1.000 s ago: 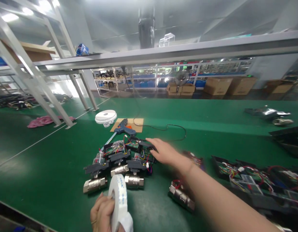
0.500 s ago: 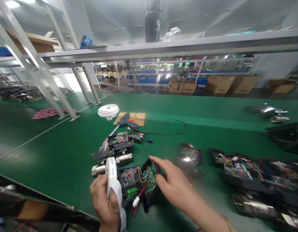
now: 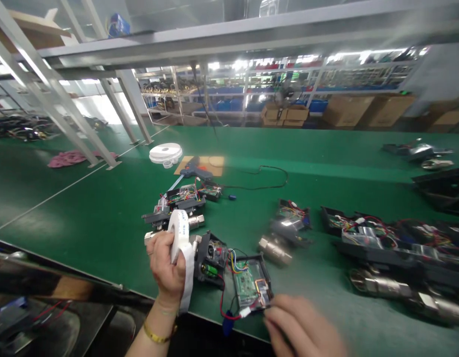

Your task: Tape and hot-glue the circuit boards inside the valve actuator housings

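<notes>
My left hand is closed around a roll of white tape, whose loose end hangs down past the wrist. Just right of the roll lies an opened black device housing with a green cylindrical part inside. Colored wires join it to a black cover carrying a green circuit board. A red lead with a white connector runs along the cover's lower edge, near a dark blue piece. My right hand is blurred at the cover's lower right corner; its grip is unclear.
Behind the roll sits another opened device. A glue gun rests on a cardboard piece, with white reels beside it. More opened devices with metal valves line the right. A metal shelf beam crosses above the green table.
The cover with the circuit board has swung away from the housing and now lies open, face up. My right hand has moved down and right. The view has tilted downward.
</notes>
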Motion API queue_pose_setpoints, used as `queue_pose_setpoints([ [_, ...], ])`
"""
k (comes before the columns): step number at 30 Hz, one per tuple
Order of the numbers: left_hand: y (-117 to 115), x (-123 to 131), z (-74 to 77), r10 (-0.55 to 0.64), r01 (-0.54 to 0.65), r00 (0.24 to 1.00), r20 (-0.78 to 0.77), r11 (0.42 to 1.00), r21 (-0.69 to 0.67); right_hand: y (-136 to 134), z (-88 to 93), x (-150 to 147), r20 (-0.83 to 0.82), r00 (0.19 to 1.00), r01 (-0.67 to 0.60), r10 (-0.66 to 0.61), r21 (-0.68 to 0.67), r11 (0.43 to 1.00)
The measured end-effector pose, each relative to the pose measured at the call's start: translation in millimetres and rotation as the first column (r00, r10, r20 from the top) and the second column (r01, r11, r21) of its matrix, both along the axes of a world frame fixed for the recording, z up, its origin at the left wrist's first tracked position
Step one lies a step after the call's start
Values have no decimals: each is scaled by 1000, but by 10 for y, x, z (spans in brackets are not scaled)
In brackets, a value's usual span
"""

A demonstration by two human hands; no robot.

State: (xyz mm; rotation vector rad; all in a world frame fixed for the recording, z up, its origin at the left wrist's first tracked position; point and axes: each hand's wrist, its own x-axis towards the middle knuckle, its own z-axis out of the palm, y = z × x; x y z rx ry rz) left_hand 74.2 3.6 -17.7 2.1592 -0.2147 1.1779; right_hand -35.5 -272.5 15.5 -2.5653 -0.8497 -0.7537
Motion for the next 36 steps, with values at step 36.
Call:
queue_pose_setpoints([
  [36,-865,-765,605,-67,162,970,-234,893,419,36,-225,307,-390,856,123,338,790,601],
])
